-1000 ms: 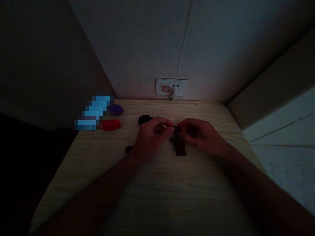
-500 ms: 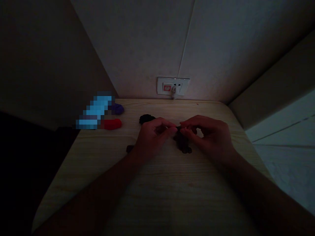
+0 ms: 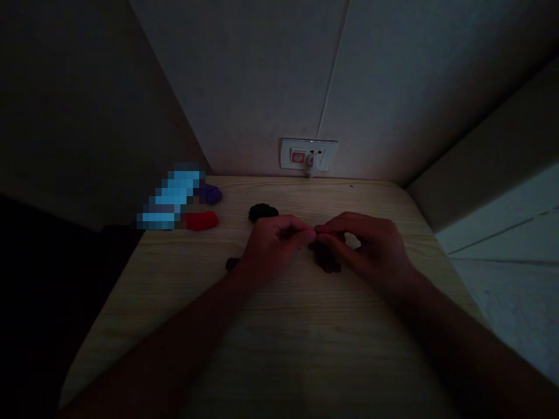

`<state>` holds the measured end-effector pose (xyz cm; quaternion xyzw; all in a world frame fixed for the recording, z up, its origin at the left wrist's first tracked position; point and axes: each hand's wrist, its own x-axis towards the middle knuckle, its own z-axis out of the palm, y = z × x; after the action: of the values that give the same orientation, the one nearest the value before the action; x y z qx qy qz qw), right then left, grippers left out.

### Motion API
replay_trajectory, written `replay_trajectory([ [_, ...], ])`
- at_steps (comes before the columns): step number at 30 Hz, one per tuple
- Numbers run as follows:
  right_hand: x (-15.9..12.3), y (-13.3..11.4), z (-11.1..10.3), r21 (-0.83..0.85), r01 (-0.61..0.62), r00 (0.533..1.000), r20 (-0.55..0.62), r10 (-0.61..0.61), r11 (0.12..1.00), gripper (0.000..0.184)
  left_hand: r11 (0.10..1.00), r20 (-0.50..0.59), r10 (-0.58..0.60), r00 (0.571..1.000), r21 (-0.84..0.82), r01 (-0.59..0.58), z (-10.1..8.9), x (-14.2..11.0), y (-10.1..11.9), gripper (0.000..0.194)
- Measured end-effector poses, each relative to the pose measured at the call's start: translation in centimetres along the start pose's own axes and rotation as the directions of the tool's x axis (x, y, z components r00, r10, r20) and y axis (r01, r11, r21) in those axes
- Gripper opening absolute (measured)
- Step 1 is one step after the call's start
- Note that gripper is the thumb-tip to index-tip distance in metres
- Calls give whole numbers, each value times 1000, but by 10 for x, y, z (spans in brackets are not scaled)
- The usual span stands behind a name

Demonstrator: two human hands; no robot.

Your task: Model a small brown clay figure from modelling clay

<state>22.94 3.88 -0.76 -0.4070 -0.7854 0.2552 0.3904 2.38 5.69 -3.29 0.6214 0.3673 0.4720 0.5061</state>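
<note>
In dim light, my left hand [image 3: 273,244] and my right hand [image 3: 367,244] meet fingertip to fingertip above a light wooden table [image 3: 279,337]. Both pinch the top of a small dark brown lump [image 3: 325,259] that rests on the table below the fingers. Its shape is hard to make out in the dark. A black lump [image 3: 262,212] lies just behind my left hand. Another small dark piece [image 3: 231,264] pokes out beside my left wrist.
A red piece [image 3: 201,220] and a purple piece [image 3: 212,194] lie at the table's back left beside a blurred blue object [image 3: 172,198]. A wall socket [image 3: 308,155] with a plug sits on the wall behind. A pale surface [image 3: 502,273] lies right of the table.
My right hand has lowered and closed in on the left, so the fingertips now touch. The brown lump has shifted slightly and looks shorter.
</note>
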Motion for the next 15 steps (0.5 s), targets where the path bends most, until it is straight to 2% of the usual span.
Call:
replay_trajectory([
  [6,-2,-2,2,-33,10,1000,6,-10,999,1,999,44,29,999,44,-31,-1,-1,-2,11],
  [15,0,-4,2,-38,60,998,-17,-61,997,6,1000,77,10,997,15,-12,-2,-2,-1,18],
])
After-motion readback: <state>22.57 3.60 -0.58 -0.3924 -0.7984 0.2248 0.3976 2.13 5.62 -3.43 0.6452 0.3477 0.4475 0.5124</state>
